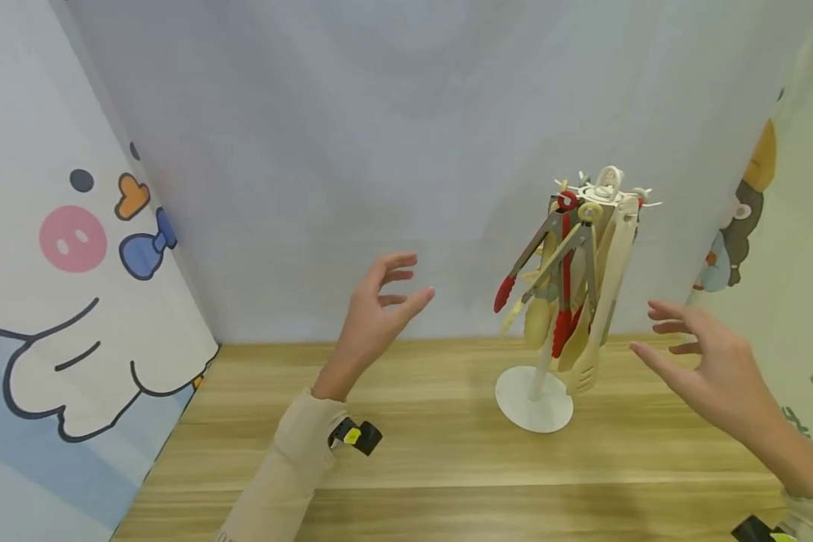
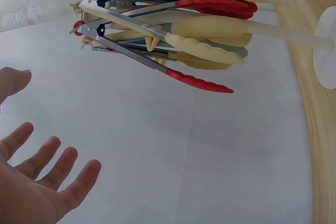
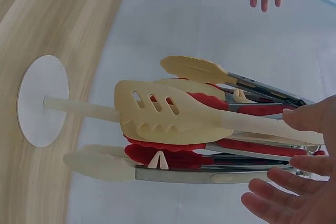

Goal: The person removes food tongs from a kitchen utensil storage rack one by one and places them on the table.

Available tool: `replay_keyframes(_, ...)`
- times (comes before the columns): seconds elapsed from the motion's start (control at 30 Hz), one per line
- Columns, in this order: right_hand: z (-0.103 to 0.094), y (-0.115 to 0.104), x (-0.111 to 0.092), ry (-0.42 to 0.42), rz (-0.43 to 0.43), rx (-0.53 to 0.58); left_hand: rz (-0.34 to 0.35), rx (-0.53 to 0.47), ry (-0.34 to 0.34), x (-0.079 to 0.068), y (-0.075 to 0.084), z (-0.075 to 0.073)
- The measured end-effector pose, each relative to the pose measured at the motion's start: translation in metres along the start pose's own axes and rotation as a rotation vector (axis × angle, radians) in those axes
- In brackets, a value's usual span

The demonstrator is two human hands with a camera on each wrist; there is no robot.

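A white utensil stand (image 1: 534,399) with a round base holds several hanging kitchen tools. On its left side hang red-tipped tongs (image 1: 504,293) and cream-tipped tongs (image 1: 555,263). A cream slotted turner (image 3: 173,108) hangs at the right front, in front of more red and cream tools. My left hand (image 1: 377,307) is raised to the left of the stand, fingers spread and apart from everything. To the right of the stand my right hand (image 1: 707,361) is held up, fingers loosely bent, holding nothing. Whether the right hand touches any tool is not shown; in the head view a gap separates them.
The stand is on a wood-grain table (image 1: 406,452), near its back edge. Behind it hangs a pale grey cloth (image 1: 379,150). Cartoon-printed panels close in the left (image 1: 54,316) and right (image 1: 779,286) sides.
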State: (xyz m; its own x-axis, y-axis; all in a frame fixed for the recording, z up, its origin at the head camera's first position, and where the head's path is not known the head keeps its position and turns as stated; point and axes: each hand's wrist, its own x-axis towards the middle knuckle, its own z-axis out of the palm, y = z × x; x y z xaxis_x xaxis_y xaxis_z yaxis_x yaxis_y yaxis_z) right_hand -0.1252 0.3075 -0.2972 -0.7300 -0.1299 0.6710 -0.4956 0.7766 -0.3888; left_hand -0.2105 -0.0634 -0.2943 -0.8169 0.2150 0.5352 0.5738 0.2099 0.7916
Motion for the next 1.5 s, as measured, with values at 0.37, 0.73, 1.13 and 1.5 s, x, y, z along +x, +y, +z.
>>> replay_keyframes(0.37,-0.012,0.003,0.026,-0.087,0.096,-0.011,0.067,0.009,-0.019,0.029,0.018,0.013)
replay_keyframes(0.73,-0.014,0.006,0.031,-0.101,0.086,-0.03,0.109,-0.019,-0.056,0.046,0.025,0.028)
replay_keyframes(1.13,-0.01,0.004,0.041,-0.139,0.127,0.005,0.115,-0.019,-0.078,0.065,0.042,0.036)
replay_keyframes(1.5,-0.004,-0.001,0.053,-0.164,0.162,0.011,0.113,-0.01,-0.116,0.085,0.057,0.05)
